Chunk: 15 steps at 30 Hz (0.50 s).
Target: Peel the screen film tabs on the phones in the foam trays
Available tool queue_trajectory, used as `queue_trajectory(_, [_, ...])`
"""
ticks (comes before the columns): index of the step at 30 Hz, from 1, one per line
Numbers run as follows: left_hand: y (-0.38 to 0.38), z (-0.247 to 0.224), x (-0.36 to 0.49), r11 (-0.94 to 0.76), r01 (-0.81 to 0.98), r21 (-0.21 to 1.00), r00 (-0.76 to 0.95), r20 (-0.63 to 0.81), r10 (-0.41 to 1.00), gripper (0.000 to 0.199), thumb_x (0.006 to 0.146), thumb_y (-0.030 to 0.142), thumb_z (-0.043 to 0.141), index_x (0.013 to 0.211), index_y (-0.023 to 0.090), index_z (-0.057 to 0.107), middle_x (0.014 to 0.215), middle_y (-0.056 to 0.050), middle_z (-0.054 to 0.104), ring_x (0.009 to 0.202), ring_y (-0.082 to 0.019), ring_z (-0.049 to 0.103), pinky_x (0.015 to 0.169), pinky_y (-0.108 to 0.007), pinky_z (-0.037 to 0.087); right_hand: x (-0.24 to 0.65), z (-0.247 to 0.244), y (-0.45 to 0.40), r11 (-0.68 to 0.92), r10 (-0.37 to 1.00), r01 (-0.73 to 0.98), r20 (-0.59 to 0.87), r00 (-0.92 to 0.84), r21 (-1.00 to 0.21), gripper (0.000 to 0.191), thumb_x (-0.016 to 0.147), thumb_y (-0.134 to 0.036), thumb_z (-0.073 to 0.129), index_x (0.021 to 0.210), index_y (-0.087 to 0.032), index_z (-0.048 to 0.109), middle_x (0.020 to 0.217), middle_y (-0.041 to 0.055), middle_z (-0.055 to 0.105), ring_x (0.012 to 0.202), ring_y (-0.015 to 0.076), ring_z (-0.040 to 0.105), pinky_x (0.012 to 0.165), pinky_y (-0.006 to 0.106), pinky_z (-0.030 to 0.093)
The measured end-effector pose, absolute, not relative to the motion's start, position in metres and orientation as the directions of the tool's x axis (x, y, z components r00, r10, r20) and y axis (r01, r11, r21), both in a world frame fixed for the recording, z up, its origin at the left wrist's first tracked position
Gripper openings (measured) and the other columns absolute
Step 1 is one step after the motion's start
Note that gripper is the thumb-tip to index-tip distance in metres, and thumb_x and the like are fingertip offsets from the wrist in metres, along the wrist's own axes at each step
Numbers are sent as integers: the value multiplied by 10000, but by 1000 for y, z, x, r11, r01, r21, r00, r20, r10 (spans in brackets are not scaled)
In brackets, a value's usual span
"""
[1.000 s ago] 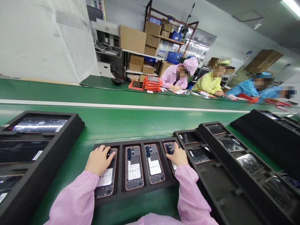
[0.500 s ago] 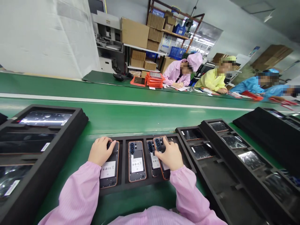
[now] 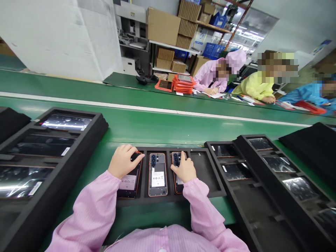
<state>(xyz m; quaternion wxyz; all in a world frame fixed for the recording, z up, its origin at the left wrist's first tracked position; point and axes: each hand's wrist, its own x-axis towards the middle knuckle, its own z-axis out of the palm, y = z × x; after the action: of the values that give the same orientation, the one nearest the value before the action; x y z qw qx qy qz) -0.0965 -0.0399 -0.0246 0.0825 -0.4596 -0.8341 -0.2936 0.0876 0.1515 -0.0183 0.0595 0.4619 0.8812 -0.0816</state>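
A black foam tray (image 3: 154, 200) lies before me with phones, camera side up, orange-edged and without back covers. My left hand (image 3: 125, 162) grips the top of the leftmost phone (image 3: 128, 183), its thumb across the upper end. The middle phone (image 3: 158, 175) sits untouched in its compartment, a white label on its lower half. My right hand (image 3: 186, 168) is closed around the upper part of another phone (image 3: 177, 185) at the third compartment. My fingers cover part of it, and whether a second phone lies beneath cannot be seen.
Black trays of screens stand at the left (image 3: 76, 140) and right (image 3: 237, 143) on the green bench (image 3: 147, 131). Across it, co-workers in pink, yellow and blue clothing sit near a stack of orange-red sleeves (image 3: 183, 85). Cardboard boxes (image 3: 164, 28) fill shelves behind.
My right hand has brought its phone left, over the third compartment, where the second phone no longer shows. My left hand stays on the leftmost phone, which now looks tilted. The view has shifted.
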Motion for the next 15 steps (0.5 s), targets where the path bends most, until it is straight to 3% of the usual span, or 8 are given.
queue_trajectory(6, [-13,1,-116,436,689,579,-602,122,789,459,946,555,302,703,211,486,709,-21,601,699,-207,565,653,-306,368,89,-18,163,542,794,825,-222,-566,-160,907,796,-443,650,1522,-113,217,1178,230,544,1085,358,581,873,366,419])
queue_trajectory(11, [35,-7,-97,403,719,566,-497,14,868,519,946,578,328,668,214,572,727,-23,674,727,-211,621,658,-288,392,88,-17,167,557,787,810,-194,-585,-182,948,780,-454,659,1524,-106,185,1088,207,600,1045,348,596,909,385,398])
queue_trajectory(15, [64,-30,-76,424,736,528,-476,-43,879,540,931,604,372,707,205,660,785,-63,708,792,-240,657,695,-303,439,87,-17,164,547,795,813,-180,-579,-199,956,771,-429,657,1526,-94,175,1123,221,580,1058,354,591,902,388,402])
